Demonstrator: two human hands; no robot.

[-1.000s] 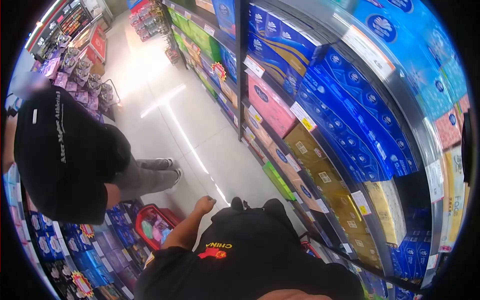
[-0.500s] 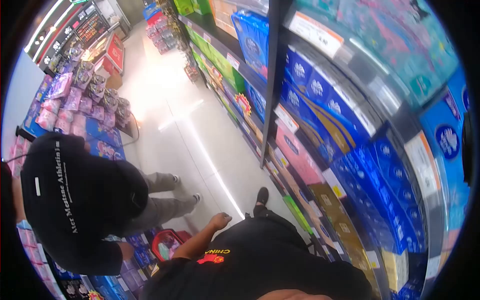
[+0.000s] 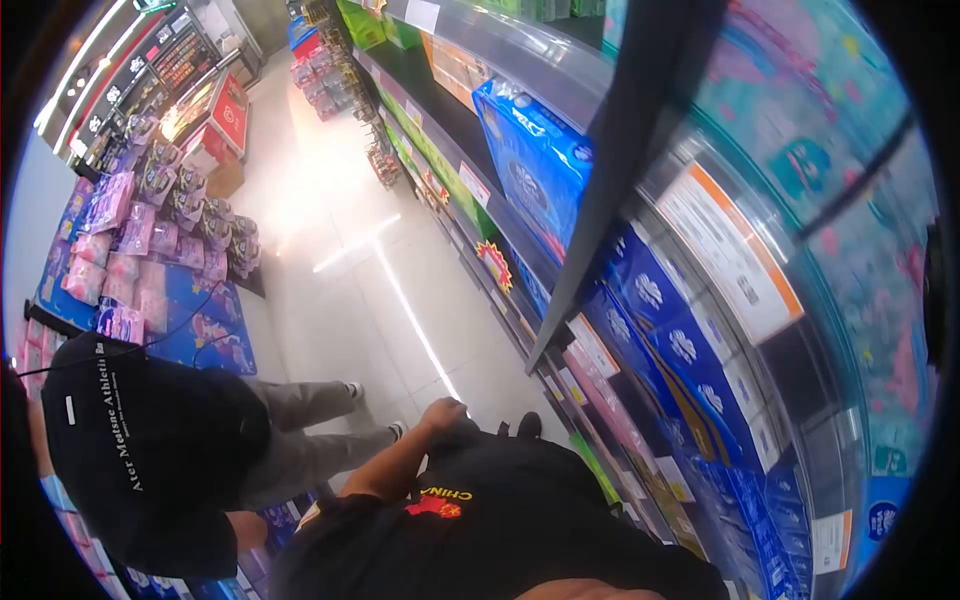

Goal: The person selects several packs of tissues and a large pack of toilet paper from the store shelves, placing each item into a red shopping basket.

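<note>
My left hand (image 3: 443, 413) hangs in front of my dark trousers, beside the aisle floor. Its fingers are loosely curled and nothing shows in them, though the palm side is hidden. No part of my right hand is visible. To my right, nearest my body, a shelf rack holds blue packs (image 3: 680, 345) that look like tissues. A large blue pack (image 3: 530, 155) sits farther along, beyond a dark upright post (image 3: 625, 170). Teal patterned packs (image 3: 800, 150) fill the upper right, above a white and orange price tag (image 3: 735, 255).
A person in a black shirt (image 3: 160, 450) stands close on my left. Behind them is a display of pink and purple packs (image 3: 135, 230). Tiled floor (image 3: 340, 280) runs ahead between the shelves. A red freezer (image 3: 228, 110) stands farther off at left.
My view has shifted along the shelves, so the post and price tags appear larger and nearer. My left hand sits slightly higher in view. A red basket by my left arm has dropped from sight.
</note>
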